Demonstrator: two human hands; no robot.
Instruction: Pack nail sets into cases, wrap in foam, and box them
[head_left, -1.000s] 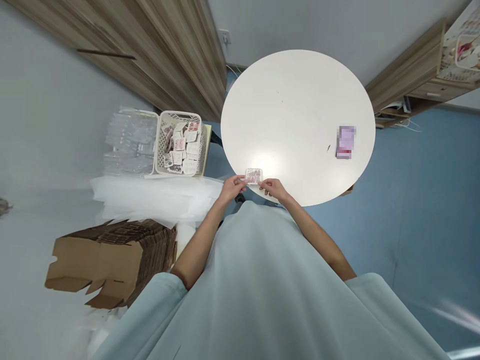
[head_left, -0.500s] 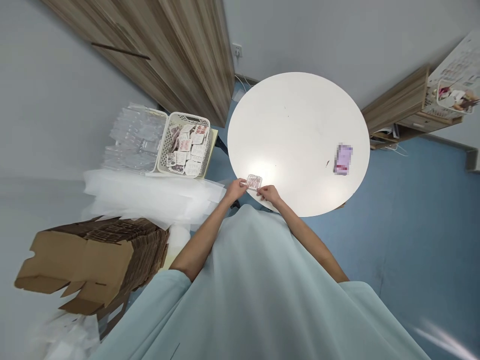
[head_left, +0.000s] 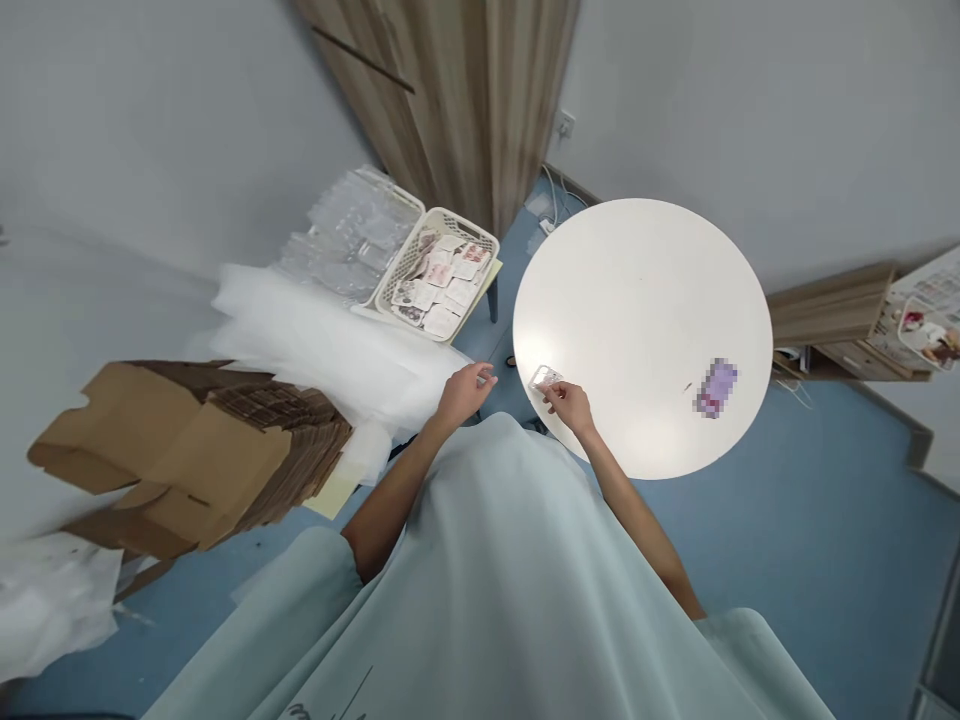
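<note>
Clear plastic case [head_left: 543, 374] pinched, the right hand [head_left: 571, 406] seems to be positioning it near the counter's [head_left: 637, 290] edge, next needing steadiness; the left hand [head_left: 462, 395] is empty, unclenched.

Soft light leaves glare on the white tabletop [head_left: 637, 300], while wide-angle distortion stretches the edges.
</note>
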